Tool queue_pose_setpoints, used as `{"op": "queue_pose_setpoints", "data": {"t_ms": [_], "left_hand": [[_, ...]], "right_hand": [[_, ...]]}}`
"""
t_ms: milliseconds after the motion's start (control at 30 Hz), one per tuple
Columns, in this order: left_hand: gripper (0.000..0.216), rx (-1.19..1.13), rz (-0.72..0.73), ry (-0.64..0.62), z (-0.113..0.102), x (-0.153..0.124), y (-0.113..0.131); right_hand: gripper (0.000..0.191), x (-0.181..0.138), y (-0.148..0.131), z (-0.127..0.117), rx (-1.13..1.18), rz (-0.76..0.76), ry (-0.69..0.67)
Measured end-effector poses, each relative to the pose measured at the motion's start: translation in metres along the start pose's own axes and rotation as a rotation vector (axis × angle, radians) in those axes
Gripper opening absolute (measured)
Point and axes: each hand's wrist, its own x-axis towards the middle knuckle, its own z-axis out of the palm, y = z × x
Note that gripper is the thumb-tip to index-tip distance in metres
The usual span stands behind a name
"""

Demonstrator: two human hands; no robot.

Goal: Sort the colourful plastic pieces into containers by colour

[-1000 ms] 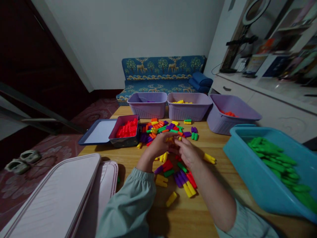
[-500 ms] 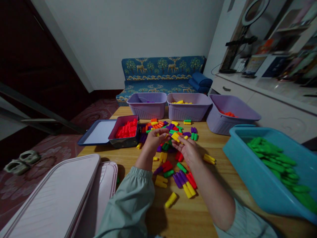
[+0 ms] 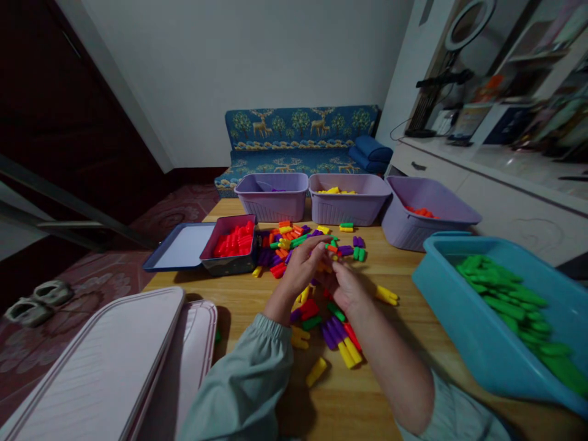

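Observation:
My left hand [image 3: 301, 269] and my right hand [image 3: 345, 286] meet over a scatter of coloured plastic pieces [image 3: 298, 236] on the wooden table [image 3: 404, 349]. Both hands are curled, fingertips together. A small yellowish piece [image 3: 326, 267] shows between them; what else they grip is hidden. More pieces lie under and in front of my wrists: purple, red and yellow ones [image 3: 342, 340] and a single yellow one [image 3: 316, 371]. A further yellow piece [image 3: 387, 296] lies to the right of my right hand.
A red tin [image 3: 232, 262] of red pieces stands left of the pile, its lid [image 3: 181, 246] beside it. Three purple baskets [image 3: 271, 207] [image 3: 346, 212] [image 3: 404, 231] line the far edge. A blue tub [image 3: 459, 318] holds green pieces; a pink case [image 3: 114, 361] lies near left.
My hands had parted, the right showing a yellow piece on its fingers; now they have closed together again over the pile, a little nearer to me.

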Motion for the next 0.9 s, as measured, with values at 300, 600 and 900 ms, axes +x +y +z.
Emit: {"op": "queue_pose_setpoints", "data": {"t_ms": [300,600,900], "left_hand": [[0.027,0.373,-0.287,0.053,-0.031,0.000,-0.035],[0.027,0.504,-0.292,0.029,-0.028,-0.004,-0.040],[0.028,0.486,-0.334,-0.017,-0.027,-0.006,-0.044]], "right_hand": [[0.052,0.003,0.006,-0.009,-0.374,-0.255,0.003],[0.040,0.003,0.000,-0.005,-0.658,-0.359,-0.002],[0.014,0.002,-0.022,0.004,-0.183,0.013,0.050]]}}
